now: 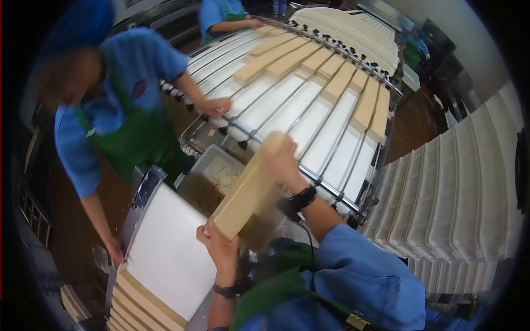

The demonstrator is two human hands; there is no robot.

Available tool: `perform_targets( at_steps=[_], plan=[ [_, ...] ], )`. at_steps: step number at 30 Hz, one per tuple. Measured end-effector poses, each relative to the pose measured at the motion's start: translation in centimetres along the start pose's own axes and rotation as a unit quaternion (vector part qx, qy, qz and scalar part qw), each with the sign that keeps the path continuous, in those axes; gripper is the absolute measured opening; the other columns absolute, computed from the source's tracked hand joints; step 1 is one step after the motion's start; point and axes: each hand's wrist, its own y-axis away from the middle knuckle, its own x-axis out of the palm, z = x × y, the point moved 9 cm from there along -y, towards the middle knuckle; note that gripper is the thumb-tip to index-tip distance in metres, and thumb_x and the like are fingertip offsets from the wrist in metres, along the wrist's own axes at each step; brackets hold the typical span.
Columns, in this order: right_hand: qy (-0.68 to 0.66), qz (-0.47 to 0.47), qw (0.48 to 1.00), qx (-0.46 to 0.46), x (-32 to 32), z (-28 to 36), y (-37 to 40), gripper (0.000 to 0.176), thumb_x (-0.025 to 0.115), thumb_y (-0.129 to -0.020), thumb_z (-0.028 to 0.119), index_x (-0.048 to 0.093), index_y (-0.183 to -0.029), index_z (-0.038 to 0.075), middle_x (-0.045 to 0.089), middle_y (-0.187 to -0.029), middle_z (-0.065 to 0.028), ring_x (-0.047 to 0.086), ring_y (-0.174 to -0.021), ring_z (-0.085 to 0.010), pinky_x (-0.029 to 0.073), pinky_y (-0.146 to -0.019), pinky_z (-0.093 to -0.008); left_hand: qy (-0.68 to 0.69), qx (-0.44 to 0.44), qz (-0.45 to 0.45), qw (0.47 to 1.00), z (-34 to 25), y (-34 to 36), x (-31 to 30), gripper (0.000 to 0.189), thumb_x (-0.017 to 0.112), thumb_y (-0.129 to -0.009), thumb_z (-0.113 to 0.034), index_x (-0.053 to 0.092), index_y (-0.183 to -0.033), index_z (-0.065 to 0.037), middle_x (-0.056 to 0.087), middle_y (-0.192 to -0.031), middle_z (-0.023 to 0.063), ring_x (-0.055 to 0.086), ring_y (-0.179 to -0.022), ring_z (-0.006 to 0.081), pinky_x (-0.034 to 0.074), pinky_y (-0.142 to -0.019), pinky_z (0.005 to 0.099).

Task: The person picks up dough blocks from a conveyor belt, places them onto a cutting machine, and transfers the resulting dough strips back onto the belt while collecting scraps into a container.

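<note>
A long pale yellow block (243, 193) is held between my two hands, tilted above a clear plastic bin (207, 165) with broken pieces in it. My left hand (221, 248) grips its lower end, near the edge of a white board (171, 237). Around its upper end is my right hand (280, 157), slightly blurred, beside the front rail of a conveyor (326, 187). More pale blocks (292, 58) lie in lanes on the white conveyor. Several similar strips (138, 298) sit side by side at the lower end of the white board.
A co-worker (127, 110) in a green apron stands at the left, one hand by the conveyor rail, the other at the board's edge. Other people are farther back. Stacked white trays (441, 193) rise at the right.
</note>
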Motion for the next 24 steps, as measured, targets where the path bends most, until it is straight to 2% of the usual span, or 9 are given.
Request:
perform_targets(
  at_steps=[5,8,10,13,14,16,19,22,24],
  plan=[
    [0.056,-0.055,0.994,0.081,-13.8,-10.8,-11.2,0.078,0.061,-0.081,0.052,0.035,-0.134,0.0,0.044,-0.129,-0.0304,0.057,-0.105,-0.0487,0.049,-0.089,-0.0508,0.089,0.188,0.139,0.968,-16.2,-2.6,8.9,0.075,0.078,-0.069,-0.007,0.044,-0.136,-0.008,0.037,-0.13,0.0242,0.046,-0.115,0.0434,0.044,-0.096,0.0456],
    [0.191,0.038,0.972,0.13,-17.3,-16.5,-17.6,0.078,0.055,-0.082,0.058,0.042,-0.134,0.001,0.052,-0.128,-0.027,0.052,-0.116,-0.045,0.042,-0.096,-0.0537,0.12,0.243,0.267,0.925,-22.4,-2.7,15.4,0.071,0.078,-0.072,-0.01,0.045,-0.134,-0.007,0.035,-0.132,0.0253,0.048,-0.115,0.0447,0.045,-0.095,0.0459],
    [0.358,0.152,0.916,0.099,-17.8,-18.4,-20.7,0.072,0.05,-0.085,0.058,0.051,-0.132,0.003,0.057,-0.129,-0.0211,0.04,-0.13,-0.0416,0.027,-0.106,-0.058,0.115,0.246,0.288,0.918,-24.3,-3.2,19.2,0.069,0.078,-0.073,-0.011,0.045,-0.134,-0.008,0.034,-0.134,0.0261,0.048,-0.115,0.0456,0.045,-0.095,0.0456],
    [0.35,0.132,0.922,0.095,-19.2,-20.9,-25.6,0.067,0.048,-0.089,0.055,0.054,-0.131,0.003,0.052,-0.136,-0.0186,0.029,-0.138,-0.0411,0.013,-0.11,-0.0617,0.096,0.243,0.312,0.914,-25.9,-5.4,25.6,0.063,0.075,-0.077,-0.008,0.046,-0.133,-0.01,0.03,-0.138,0.028,0.05,-0.115,0.0474,0.047,-0.095,0.0439],
    [0.347,0.133,0.924,0.092,-19.1,-22.1,-27.0,0.067,0.048,-0.089,0.055,0.054,-0.131,0.003,0.052,-0.136,-0.0186,0.029,-0.138,-0.0411,0.013,-0.11,-0.0617,0.109,0.218,0.345,0.906,-26.3,-6.3,28.0,0.061,0.072,-0.078,-0.005,0.046,-0.133,-0.01,0.031,-0.138,0.0281,0.05,-0.114,0.0475,0.046,-0.096,0.0434],
    [0.353,-0.041,0.934,0.043,-21.3,-22.9,-29.3,0.064,0.047,-0.091,0.055,0.057,-0.127,0.003,0.047,-0.14,-0.0203,0.029,-0.137,-0.0437,0.015,-0.11,-0.0622,0.147,0.22,0.369,0.891,-27.9,-8.0,32.3,0.056,0.061,-0.081,0.004,0.045,-0.133,-0.008,0.031,-0.138,0.0277,0.046,-0.119,0.0467,0.043,-0.1,0.0418],
    [0.35,-0.075,0.934,0.012,-21.9,-23.3,-30.8,0.065,0.048,-0.091,0.056,0.056,-0.129,0.004,0.044,-0.143,-0.0211,0.029,-0.137,-0.0437,0.017,-0.109,-0.0637,0.176,0.315,0.353,0.863,-31.4,-11.1,38.2,0.059,0.055,-0.079,0.009,0.043,-0.134,-0.007,0.034,-0.138,0.0267,0.04,-0.127,0.0446,0.038,-0.105,0.0407],
    [0.336,-0.068,0.939,-0.037,-21.4,-21.9,-30.0,0.063,0.051,-0.091,0.053,0.055,-0.13,0.004,0.044,-0.142,-0.0213,0.029,-0.136,-0.0446,0.018,-0.107,-0.0654,0.231,0.346,0.379,0.826,-35.0,-13.6,42.7,0.059,0.052,-0.078,0.008,0.043,-0.135,-0.008,0.035,-0.139,0.0258,0.034,-0.132,0.0427,0.03,-0.112,0.0405],
    [0.316,-0.045,0.944,-0.081,-21.2,-20.7,-28.2,0.063,0.053,-0.091,0.052,0.054,-0.131,0.004,0.043,-0.143,-0.0216,0.029,-0.135,-0.0454,0.018,-0.106,-0.0664,0.238,0.324,0.35,0.846,-35.9,-14.6,43.7,0.059,0.051,-0.078,0.007,0.044,-0.134,-0.008,0.036,-0.139,0.0252,0.033,-0.133,0.0422,0.028,-0.113,0.0405]
  ],
)
